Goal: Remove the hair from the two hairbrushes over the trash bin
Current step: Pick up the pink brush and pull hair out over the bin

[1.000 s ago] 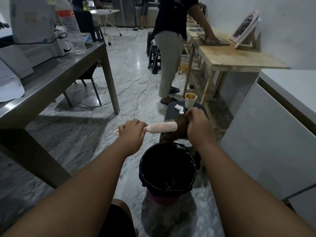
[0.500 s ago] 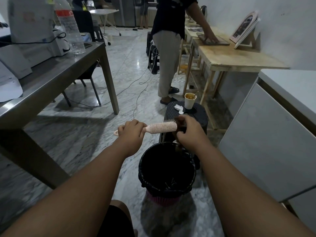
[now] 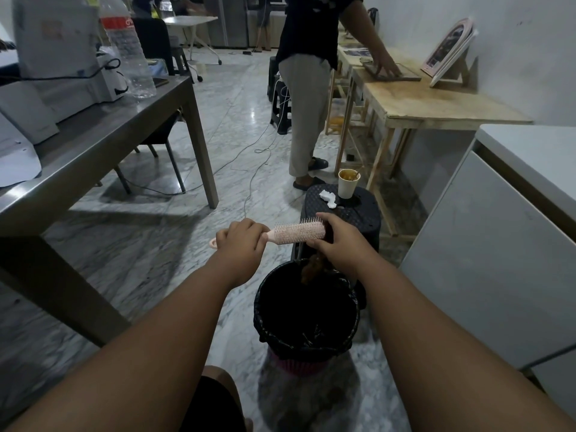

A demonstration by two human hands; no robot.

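right hand (image 3: 338, 241) has dropped below brush tip, hair clump (image 3: 313, 265) pulled down | left hand (image 3: 241, 241) gripping handle | one pink hairbrush (image 3: 296, 233) level above one black trash bin (image 3: 307, 310)

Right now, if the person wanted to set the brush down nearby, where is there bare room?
The black stool has bare top nearer the person, behind the paper cup and crumpled tissue. The white counter at right is bare. The grey table is crowded at its far end; its near edge is free.
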